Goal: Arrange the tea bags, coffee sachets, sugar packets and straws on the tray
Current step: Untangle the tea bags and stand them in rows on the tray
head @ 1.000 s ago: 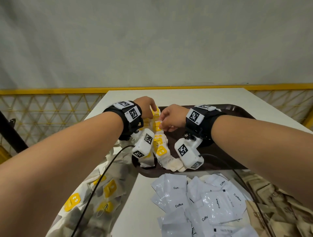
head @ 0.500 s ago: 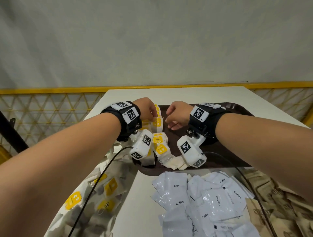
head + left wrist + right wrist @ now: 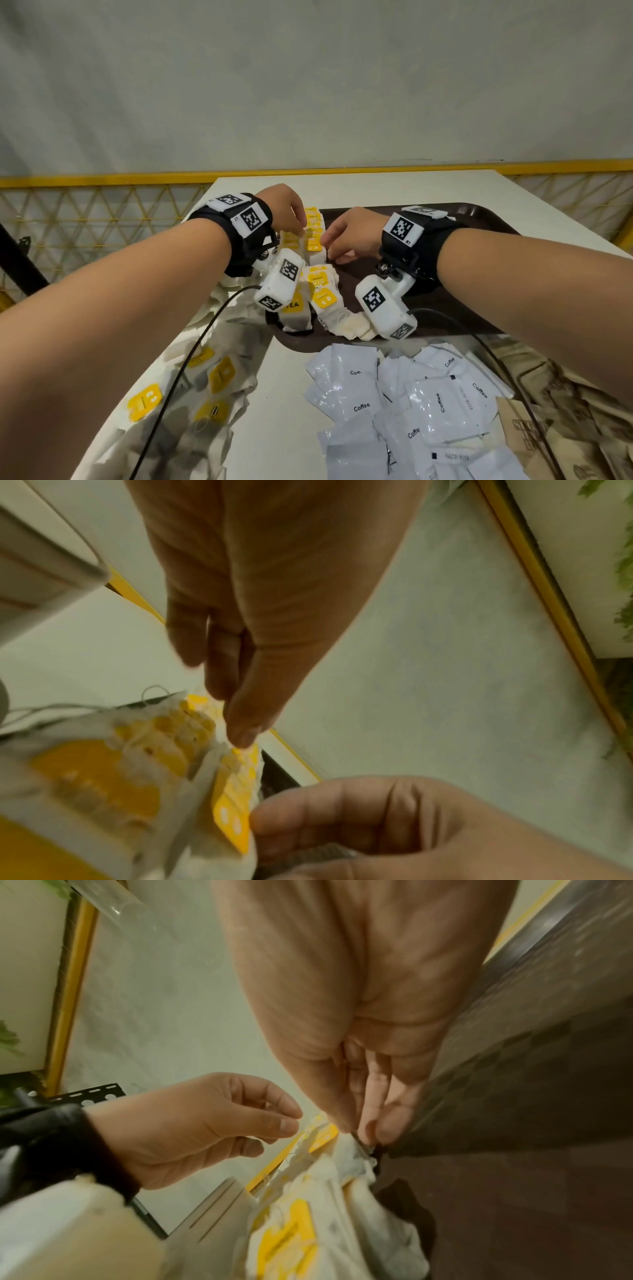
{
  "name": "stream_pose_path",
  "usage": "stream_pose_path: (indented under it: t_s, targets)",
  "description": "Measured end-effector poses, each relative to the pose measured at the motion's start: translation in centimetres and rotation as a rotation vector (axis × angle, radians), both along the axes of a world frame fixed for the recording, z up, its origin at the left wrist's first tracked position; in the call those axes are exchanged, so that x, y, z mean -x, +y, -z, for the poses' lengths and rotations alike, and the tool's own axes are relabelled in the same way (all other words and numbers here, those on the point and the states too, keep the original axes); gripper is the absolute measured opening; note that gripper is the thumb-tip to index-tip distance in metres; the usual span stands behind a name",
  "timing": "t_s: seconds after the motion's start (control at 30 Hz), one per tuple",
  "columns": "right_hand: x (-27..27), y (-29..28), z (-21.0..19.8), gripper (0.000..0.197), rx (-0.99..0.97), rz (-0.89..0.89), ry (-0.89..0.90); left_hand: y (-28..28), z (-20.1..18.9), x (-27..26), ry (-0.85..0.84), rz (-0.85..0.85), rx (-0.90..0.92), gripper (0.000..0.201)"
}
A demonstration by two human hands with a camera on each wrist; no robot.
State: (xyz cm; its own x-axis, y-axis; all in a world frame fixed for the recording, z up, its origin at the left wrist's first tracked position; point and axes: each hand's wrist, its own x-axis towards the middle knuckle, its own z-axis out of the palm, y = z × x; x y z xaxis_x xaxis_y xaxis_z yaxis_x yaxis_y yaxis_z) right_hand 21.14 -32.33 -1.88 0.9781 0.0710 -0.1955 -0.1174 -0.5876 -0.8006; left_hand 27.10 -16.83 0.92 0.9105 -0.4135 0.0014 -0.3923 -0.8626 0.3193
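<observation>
A row of white tea bags with yellow tags (image 3: pixel 314 236) stands along the left side of the dark brown tray (image 3: pixel 479 214). My left hand (image 3: pixel 297 230) reaches into the row from the left. Its thumb and fingers (image 3: pixel 236 723) close on the top of one tea bag (image 3: pixel 236 785). My right hand (image 3: pixel 327 240) meets the row from the right. The right thumb and fingers (image 3: pixel 359 1130) pinch the upper edge of a tea bag (image 3: pixel 352 1153). More tea bags (image 3: pixel 323 294) lie flat at the tray's near left corner.
Loose tea bags (image 3: pixel 205 387) are heaped on the white table (image 3: pixel 342 192) at near left. White coffee sachets (image 3: pixel 404 404) lie in front of the tray, with brown packets (image 3: pixel 561 411) at near right. A black cable (image 3: pixel 191 353) crosses the loose tea bags. A yellow mesh railing (image 3: pixel 85 222) borders the table.
My right hand drew slightly away from the row, then came back to it. The left hand stayed at the row's left side with small finger shifts.
</observation>
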Motion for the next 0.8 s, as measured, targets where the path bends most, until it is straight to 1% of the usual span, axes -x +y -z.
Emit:
stream_pose_path:
  t_s: [0.1, 0.17, 0.27, 0.33, 0.4, 0.5, 0.6, 0.67, 0.73, 0.8]
  targets:
    - [0.1, 0.1, -0.5, 0.013, 0.054, 0.017, -0.013, 0.5, -0.8, 0.6, 0.117, 0.042, 0.049, 0.003]
    - [0.3, -0.2, -0.8, 0.010, 0.041, 0.024, 0.005, 0.7, -1.3, 1.1, 0.165, 0.069, 0.025, 0.005]
    - [0.7, -0.1, -0.6, 0.002, 0.087, -0.076, 0.154, 0.7, -1.5, 1.7, 0.212, 0.109, -0.064, 0.010]
    - [0.9, 0.1, -0.2, 0.009, 0.094, -0.099, 0.189, 0.5, -1.5, 2.2, 0.253, 0.138, -0.145, 0.016]
    - [1.0, 0.2, -0.2, 0.017, 0.083, -0.100, 0.169, 0.2, -1.4, 2.6, 0.290, 0.169, -0.224, 0.021]
    - [0.9, -0.1, -0.2, 0.019, 0.039, -0.066, 0.153, -0.1, -1.1, 3.2, 0.290, 0.202, -0.288, 0.019]
    - [1.0, 0.0, 0.0, 0.009, 0.035, -0.043, 0.194, 0.1, -1.0, 3.2, 0.314, 0.228, -0.273, 0.010]
    - [1.1, 0.3, 0.1, 0.011, 0.039, -0.067, 0.233, 0.3, -1.2, 3.2, 0.341, 0.249, -0.257, 0.006]
    - [1.1, 0.4, 0.0, 0.017, 0.037, -0.082, 0.255, 0.4, -1.4, 3.4, 0.361, 0.274, -0.251, 0.005]
    - [1.0, 0.5, -0.1, 0.033, 0.027, -0.081, 0.266, 0.5, -1.4, 3.5, 0.375, 0.288, -0.262, 0.004]
